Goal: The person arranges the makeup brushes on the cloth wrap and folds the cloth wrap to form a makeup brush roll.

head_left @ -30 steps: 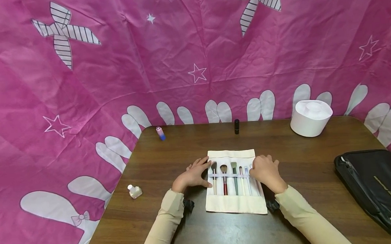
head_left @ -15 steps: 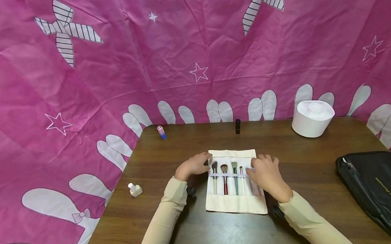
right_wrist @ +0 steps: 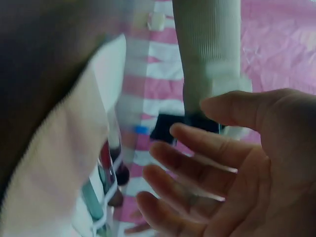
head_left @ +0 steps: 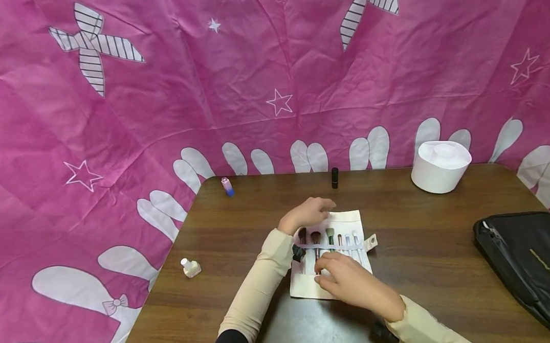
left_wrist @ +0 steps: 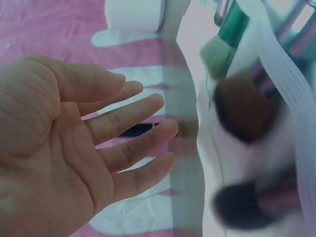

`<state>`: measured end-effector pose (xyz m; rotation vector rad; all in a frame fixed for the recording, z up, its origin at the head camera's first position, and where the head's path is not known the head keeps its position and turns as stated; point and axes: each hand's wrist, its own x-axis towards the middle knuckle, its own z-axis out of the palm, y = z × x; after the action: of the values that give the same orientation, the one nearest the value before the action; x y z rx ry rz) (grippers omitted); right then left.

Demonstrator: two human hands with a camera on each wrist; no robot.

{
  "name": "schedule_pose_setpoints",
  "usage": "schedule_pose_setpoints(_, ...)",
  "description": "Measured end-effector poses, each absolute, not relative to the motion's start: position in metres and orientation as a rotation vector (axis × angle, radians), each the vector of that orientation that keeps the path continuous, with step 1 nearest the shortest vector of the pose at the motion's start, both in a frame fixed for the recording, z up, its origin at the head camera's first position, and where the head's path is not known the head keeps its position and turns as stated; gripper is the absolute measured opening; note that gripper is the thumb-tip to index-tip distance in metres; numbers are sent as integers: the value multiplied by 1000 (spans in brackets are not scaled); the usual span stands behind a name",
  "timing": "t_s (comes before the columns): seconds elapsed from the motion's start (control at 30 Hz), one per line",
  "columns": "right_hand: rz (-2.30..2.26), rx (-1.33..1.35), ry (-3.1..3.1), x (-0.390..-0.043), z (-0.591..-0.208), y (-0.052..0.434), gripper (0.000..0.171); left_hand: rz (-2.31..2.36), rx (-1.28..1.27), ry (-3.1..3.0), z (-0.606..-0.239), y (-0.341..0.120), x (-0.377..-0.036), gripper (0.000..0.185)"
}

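Observation:
A cream fabric brush roll point(head_left: 306, 287) lies unrolled on the table. Several makeup brushes sit side by side under its elastic strap, among them a green-handled brush point(left_wrist: 232, 29) and a dark brown brush point(left_wrist: 247, 106). Over the roll's upper left edge hovers my left hand point(head_left: 310, 212), fingers spread and holding nothing. My right hand point(head_left: 351, 283) reaches across the lower part of the roll, fingers loosely bent with nothing in them, hiding some brush handles. A small snap tab point(head_left: 371, 242) sticks out from the roll's right side.
At the back stand a pink-and-blue tube point(head_left: 227, 187), a black lipstick-like tube point(head_left: 334, 178) and a white round container point(head_left: 441, 167). A nail polish bottle point(head_left: 190, 268) is at left, a black zip case point(head_left: 521, 268) at right. Pink printed cloth hangs behind.
My left hand has moved right and away over the roll's top edge. My right hand has left the right edge, moving left and nearer, uncovering the snap tab and right-hand brushes.

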<state>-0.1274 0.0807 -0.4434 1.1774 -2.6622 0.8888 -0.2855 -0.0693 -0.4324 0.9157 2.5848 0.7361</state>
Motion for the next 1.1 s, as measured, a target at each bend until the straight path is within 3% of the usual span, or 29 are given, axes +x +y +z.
schedule_pose_setpoints(0.27,863,1420,-2762,-114,-455,71,3,579,928,2538,-436,-48,-291,36)
schedule_pose_setpoints(1.1,814,1342,-2855,-111,-458,96,9,499,895,2457,-438,-85,-287,41)
